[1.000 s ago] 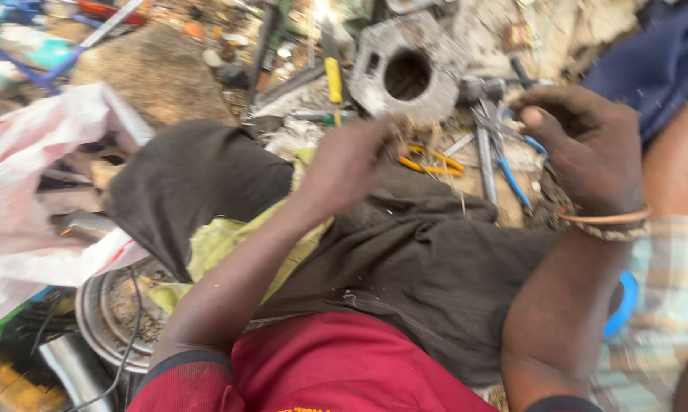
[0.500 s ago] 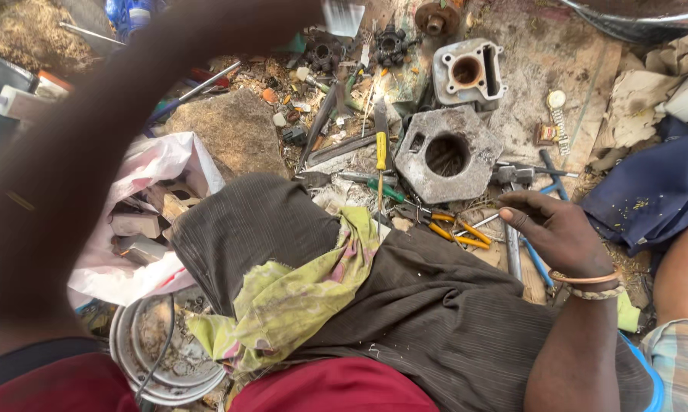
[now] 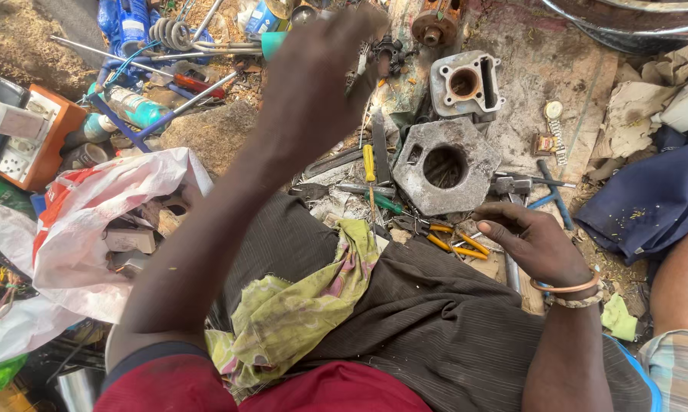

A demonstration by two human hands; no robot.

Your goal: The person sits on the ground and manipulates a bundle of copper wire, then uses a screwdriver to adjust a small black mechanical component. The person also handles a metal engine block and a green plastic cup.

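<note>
We are raising our left hand (image 3: 317, 72) blurred, grip unreadable | right hand (image 3: 531, 240) resting loosely curled, empty, touching yellow-handled pliers (image 3: 447, 236) just below the grey metal casing (image 3: 443, 164) | green cloth (image 3: 298, 305) lying on lap

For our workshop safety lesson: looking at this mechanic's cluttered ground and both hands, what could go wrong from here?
1. The left hand is raised and blurred above the tools; coming down, it might hit the yellow-handled screwdriver.
2. The right hand rests by the pliers; fingers could get pinched.
3. The green rag lies loose on the lap and may slip off.
</note>
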